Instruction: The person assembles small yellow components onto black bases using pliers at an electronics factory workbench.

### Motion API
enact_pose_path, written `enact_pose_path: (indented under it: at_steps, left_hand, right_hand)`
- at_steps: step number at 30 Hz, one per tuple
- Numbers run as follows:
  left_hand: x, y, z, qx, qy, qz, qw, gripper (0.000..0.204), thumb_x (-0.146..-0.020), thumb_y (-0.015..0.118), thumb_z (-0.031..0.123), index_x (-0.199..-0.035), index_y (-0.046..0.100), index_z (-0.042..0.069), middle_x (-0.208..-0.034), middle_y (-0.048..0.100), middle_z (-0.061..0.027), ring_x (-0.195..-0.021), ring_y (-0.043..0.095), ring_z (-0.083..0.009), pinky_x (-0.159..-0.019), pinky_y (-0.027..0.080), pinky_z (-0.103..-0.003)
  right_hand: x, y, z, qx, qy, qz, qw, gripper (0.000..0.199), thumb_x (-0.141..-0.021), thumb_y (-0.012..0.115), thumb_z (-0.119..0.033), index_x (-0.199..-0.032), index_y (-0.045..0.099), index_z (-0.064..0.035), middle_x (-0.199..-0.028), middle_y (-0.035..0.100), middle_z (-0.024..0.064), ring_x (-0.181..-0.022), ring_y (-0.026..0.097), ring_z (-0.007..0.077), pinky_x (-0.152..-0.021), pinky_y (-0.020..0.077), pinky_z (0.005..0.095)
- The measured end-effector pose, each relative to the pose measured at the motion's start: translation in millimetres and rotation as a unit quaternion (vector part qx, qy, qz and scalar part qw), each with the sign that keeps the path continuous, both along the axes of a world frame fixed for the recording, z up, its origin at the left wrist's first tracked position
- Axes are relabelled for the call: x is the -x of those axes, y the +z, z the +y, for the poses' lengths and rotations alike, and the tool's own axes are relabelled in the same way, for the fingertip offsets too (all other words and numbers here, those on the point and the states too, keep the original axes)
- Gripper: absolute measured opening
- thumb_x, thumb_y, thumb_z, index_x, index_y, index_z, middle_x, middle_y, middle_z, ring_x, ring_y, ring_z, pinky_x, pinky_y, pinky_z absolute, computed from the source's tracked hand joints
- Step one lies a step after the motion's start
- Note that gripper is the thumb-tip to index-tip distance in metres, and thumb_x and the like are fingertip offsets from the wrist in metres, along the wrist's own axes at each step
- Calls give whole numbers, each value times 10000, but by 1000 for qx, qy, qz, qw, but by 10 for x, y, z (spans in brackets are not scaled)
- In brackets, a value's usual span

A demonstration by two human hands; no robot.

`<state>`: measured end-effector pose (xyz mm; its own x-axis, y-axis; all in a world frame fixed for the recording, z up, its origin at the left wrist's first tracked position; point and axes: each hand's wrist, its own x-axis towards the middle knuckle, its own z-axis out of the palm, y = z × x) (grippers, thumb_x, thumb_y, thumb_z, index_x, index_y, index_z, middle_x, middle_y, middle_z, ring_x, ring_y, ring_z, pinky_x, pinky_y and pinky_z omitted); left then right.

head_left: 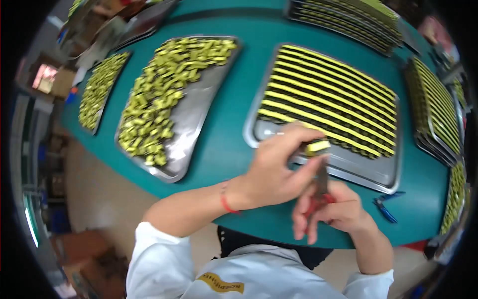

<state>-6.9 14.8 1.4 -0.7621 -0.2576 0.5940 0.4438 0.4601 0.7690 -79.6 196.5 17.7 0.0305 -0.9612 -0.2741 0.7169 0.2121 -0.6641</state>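
My left hand (274,162) is closed, pinching a small dark part with a yellow face (317,146) between thumb and fingers, over the near edge of a metal tray (348,170). Close against it, my right hand (334,207) grips red-handled scissors (322,182), their dark blades pointing up at the part. Motion blurs the blades, so I cannot tell whether they touch it. Beyond my hands, rows of similar yellow-and-black parts (331,97) stand in neat lines on the tray. The tray's near strip is bare metal.
Left of my hands lies a metal tray (196,119) partly covered by a loose heap of yellow parts (154,99). Another filled tray (103,89) sits farther left. Stacked trays stand at the back (348,22) and right (435,109). Blue-handled pliers (385,208) lie on the green table (219,154).
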Motion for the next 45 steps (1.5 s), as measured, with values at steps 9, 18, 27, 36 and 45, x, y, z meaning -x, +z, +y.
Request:
enact_pose_path:
  at_steps: [9,18,27,36,45]
  left_hand:
    - [-39,-30,-45,-21,0,2,1000,364,-734,703,-86,-1091,650,-37,-894,636,-77,-630,478,-70,-526,370,-207]
    - [-22,-87,-41,-9,-4,5,1000,383,-726,739,-101,-1094,651,-42,-854,618,-64,-594,446,-47,-487,311,-194]
    - [-18,-87,-42,-6,-3,8,1000,387,-739,756,-89,-1103,638,-32,-867,624,-67,-612,459,-45,-499,319,-192]
    - [-5,-73,-69,27,-20,32,999,391,-735,740,-89,-1109,638,-36,-861,629,-70,-605,476,-66,-491,338,-199]
    - [-94,4,-28,-60,-22,-106,992,271,-860,726,58,-1095,633,-41,-890,625,-50,-669,495,-51,-566,384,-200]
  right_hand:
    - [-12,64,-98,-21,4,16,1000,342,-707,428,107,-1036,523,98,-895,622,266,-804,684,406,-578,611,410]
    - [4,12,-75,-2,14,-5,1000,365,-697,415,82,-1049,513,101,-932,615,257,-843,685,401,-591,621,419]
    - [27,21,-70,-2,15,-3,1000,376,-670,409,78,-1030,515,94,-916,618,256,-831,687,400,-582,625,426]
    - [95,-5,-20,-17,28,32,999,338,-673,412,93,-991,527,76,-839,631,231,-685,666,309,-432,473,302]
    - [2,37,-22,47,-190,252,948,415,-832,550,21,-1222,408,33,-911,646,183,-680,625,131,-524,472,221]
